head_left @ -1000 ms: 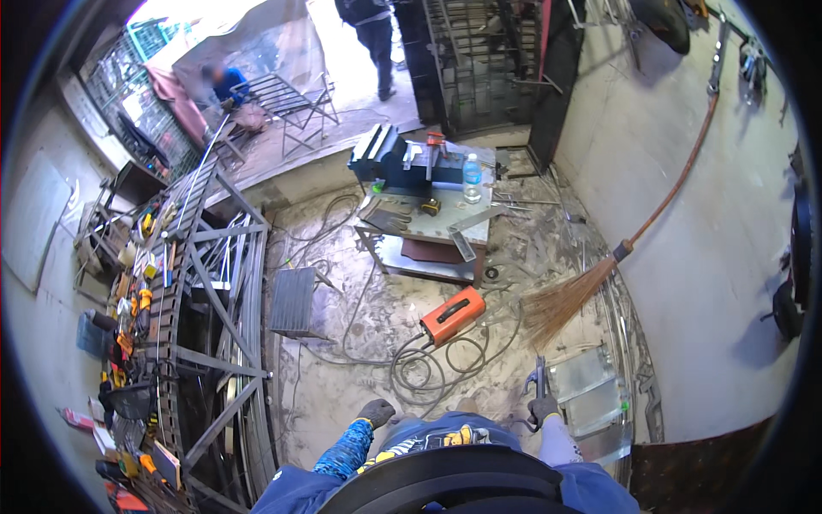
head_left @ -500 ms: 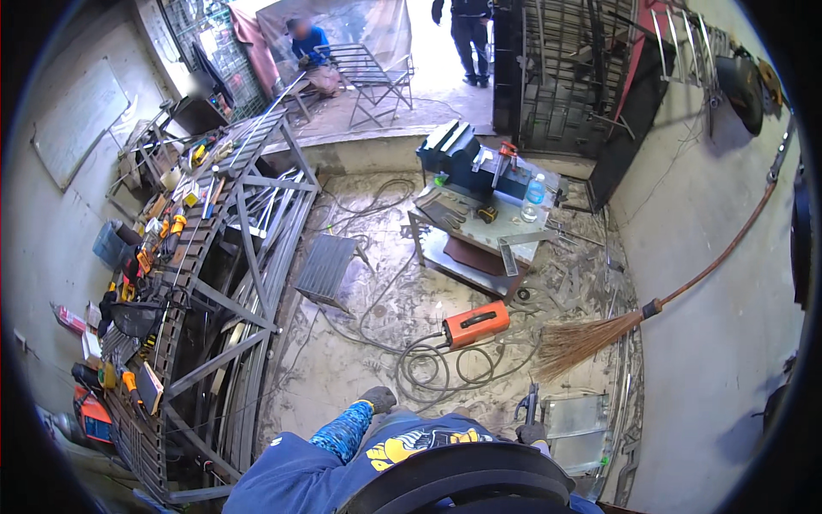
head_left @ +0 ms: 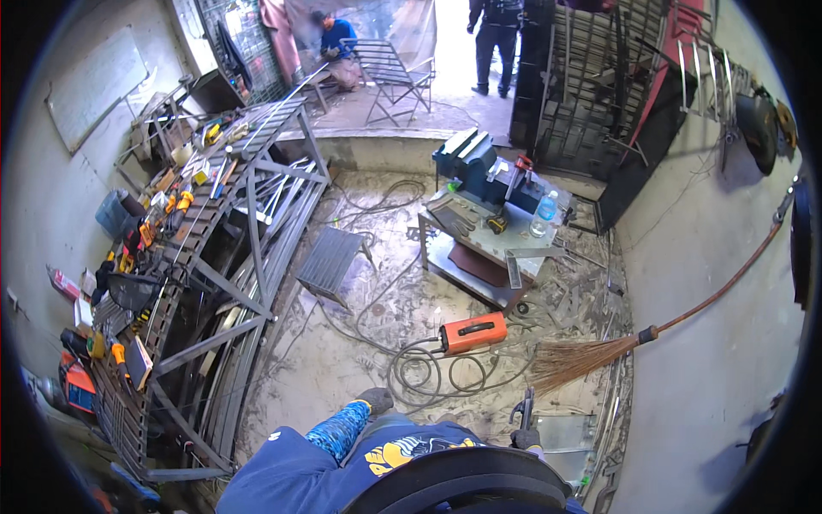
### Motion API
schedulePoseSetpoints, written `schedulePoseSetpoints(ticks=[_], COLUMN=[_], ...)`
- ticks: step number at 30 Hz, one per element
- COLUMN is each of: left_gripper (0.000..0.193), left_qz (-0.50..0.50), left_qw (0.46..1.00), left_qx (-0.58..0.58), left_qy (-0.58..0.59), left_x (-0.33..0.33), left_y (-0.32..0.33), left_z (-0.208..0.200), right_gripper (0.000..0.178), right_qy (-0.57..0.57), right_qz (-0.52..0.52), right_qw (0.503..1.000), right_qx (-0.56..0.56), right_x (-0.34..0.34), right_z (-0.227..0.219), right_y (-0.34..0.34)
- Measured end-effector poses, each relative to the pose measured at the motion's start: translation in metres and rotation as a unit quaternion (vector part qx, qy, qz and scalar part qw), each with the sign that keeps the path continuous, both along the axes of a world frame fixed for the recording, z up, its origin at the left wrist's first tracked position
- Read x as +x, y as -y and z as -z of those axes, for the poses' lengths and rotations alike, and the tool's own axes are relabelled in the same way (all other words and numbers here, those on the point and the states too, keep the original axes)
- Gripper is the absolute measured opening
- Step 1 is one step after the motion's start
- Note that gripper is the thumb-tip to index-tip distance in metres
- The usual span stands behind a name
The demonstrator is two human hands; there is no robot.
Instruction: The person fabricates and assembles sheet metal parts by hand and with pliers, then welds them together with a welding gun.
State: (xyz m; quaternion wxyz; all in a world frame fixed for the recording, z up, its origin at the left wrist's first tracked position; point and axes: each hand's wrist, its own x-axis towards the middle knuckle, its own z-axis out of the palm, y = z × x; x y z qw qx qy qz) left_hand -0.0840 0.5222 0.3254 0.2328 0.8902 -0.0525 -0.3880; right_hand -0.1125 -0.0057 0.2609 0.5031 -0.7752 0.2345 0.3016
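My left hand (head_left: 377, 399), in a dark grey glove below a blue patterned sleeve (head_left: 340, 431), rests by my left knee. Its fingers look curled in a loose fist, and I see nothing in them. At lower right my gloved right hand (head_left: 525, 439) is closed round the handle of a dark welding electrode holder (head_left: 523, 406), whose jaw end points up and away from me. Beyond it lie the bristles of a straw broom (head_left: 586, 360). Ahead on the floor sits an orange welding machine (head_left: 473, 332) with looped cables (head_left: 417, 370). A dark curved rim hides part of my lap.
At left stands a long metal rack (head_left: 257, 231) loaded with tools. Ahead are a low slatted metal stand (head_left: 332, 261) and a steel table (head_left: 492, 236) with a vise (head_left: 479, 167) and water bottle (head_left: 544, 212). Glass-like panels (head_left: 565, 433) lie at right. Two people are by the doorway.
The view has tilted and shifted slightly, so the room sits a little differently in it. Both hands keep nearly the same places, the right with the electrode holder. The standing person has shifted slightly.
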Motion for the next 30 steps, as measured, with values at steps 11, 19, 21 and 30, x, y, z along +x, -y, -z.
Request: schedulePoseSetpoints(ticks=[11, 19, 21, 30], left_gripper=[0.039, 0.040, 0.042, 0.039], left_qz=[-0.125, -0.019, -0.216, -0.156], left_qw=[0.987, 0.999, 0.975, 0.985], left_qx=[0.054, 0.049, 0.016, 0.027], left_qy=[-0.083, -0.010, -0.048, -0.062], left_x=[-0.014, -0.026, -0.027, -0.029], left_y=[0.007, 0.000, 0.005, 0.008], left_z=[-0.015, -0.019, -0.032, -0.056], right_gripper=[0.017, 0.018, 0.013, 0.025], right_qy=[0.141, 0.152, 0.059, 0.017], right_qz=[-0.284, -0.202, -0.123, -0.119], right_qw=[0.948, 0.967, 0.990, 0.974], right_qx=[0.020, -0.020, -0.019, -0.193], right_x=[0.017, 0.018, 0.016, 0.020], right_z=[0.033, 0.059, 0.056, 0.027], right_y=[0.025, 0.024, 0.006, -0.036])
